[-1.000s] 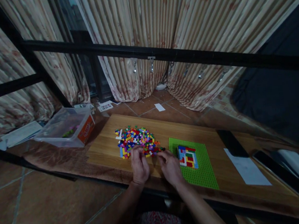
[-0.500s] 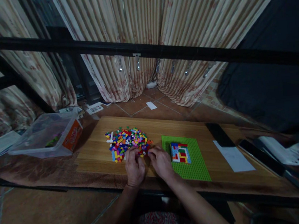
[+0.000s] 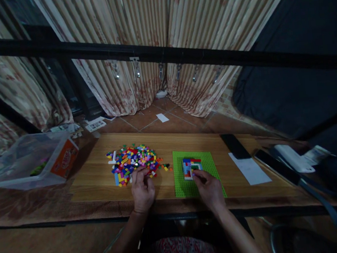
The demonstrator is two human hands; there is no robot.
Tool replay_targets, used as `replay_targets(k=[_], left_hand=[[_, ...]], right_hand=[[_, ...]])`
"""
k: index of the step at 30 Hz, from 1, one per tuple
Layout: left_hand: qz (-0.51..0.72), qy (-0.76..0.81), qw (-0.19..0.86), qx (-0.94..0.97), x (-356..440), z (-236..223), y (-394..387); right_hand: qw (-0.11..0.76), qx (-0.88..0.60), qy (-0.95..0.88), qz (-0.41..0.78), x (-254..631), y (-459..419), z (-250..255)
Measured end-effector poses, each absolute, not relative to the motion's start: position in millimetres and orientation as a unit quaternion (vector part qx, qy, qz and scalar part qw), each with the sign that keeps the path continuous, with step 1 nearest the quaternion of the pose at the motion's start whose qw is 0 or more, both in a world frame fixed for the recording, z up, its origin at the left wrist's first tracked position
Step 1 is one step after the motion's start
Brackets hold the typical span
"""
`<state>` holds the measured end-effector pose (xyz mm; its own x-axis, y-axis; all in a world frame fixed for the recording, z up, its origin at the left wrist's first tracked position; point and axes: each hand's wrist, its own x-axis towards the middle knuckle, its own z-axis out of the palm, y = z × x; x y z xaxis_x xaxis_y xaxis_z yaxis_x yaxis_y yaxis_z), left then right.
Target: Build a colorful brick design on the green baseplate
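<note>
A heap of small coloured building bricks (image 3: 134,157) lies on the left part of the wooden board. At its near edge my left hand (image 3: 143,188) rests with bent, closed fingers; anything inside them is hidden. A green studded baseplate (image 3: 211,166) lies to the right, bearing a low block of multicoloured bricks (image 3: 188,167). Over the near right corner of that block, my right hand (image 3: 208,186) pinches thumb and forefinger together. Whatever sits between those fingertips is too small to make out.
A clear plastic box (image 3: 37,159) with an orange label stands at the left. On the right lie a dark phone (image 3: 234,146), a white paper sheet (image 3: 251,170) and another dark device (image 3: 276,167) with a strap. A black rail (image 3: 149,53) crosses beyond the board.
My right hand has moved right, from beside the brick heap to the brick block on the baseplate. My left hand stays by the heap. The whole view has shifted somewhat.
</note>
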<state>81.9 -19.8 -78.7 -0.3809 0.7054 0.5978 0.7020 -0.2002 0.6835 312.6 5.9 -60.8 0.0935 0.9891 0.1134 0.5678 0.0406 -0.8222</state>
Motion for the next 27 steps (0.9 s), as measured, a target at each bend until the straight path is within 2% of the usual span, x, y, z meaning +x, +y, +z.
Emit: replay_targets(k=[14,27], left_hand=[[0.530,0.631,-0.003,0.566,83,-75,-20],[0.530,0.628,-0.004,0.569,83,-78,-20]], right_hand=[[0.352,-0.570,-0.717,0.193,305,27,-59],[0.407,-0.602,-0.637,0.258,311,28,-63]])
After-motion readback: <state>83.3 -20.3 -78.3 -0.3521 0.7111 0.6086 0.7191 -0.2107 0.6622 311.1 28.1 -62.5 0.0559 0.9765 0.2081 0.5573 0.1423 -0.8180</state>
